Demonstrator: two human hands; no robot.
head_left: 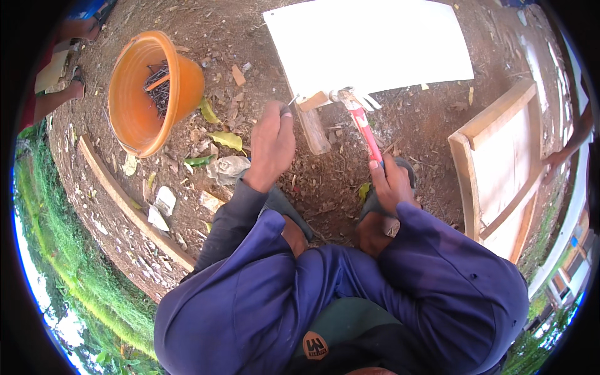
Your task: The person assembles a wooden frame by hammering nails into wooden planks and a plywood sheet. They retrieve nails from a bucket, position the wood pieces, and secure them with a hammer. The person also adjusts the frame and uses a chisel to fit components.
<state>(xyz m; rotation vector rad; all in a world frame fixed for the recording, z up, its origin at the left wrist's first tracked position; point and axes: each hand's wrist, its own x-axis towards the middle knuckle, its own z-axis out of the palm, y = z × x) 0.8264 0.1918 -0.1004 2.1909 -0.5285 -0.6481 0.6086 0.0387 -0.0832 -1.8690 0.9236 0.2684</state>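
Observation:
My right hand (pixel 392 180) is wrapped round the red handle of a claw hammer (pixel 364 131). The hammer's head rests at the near edge of a white board (pixel 369 47), close to a small wood block (pixel 315 101). Beneath the board runs a wooden strip (pixel 314 132), its near end sticking out towards me. Just left of the strip, my left hand (pixel 274 147) is closed, thumb and fingers pinched together. A thin metal nail (pixel 293 99) shows at its fingertips, beside the block.
An orange bucket (pixel 190 81) with nails (pixel 157 94) lies tilted at the left, near a long wooden strip (pixel 125 197). At the right, another person's hand (pixel 552 164) touches a wood-framed panel (pixel 506 165). A person's leg (pixel 59 100) shows far left. Leaves and scraps litter the soil.

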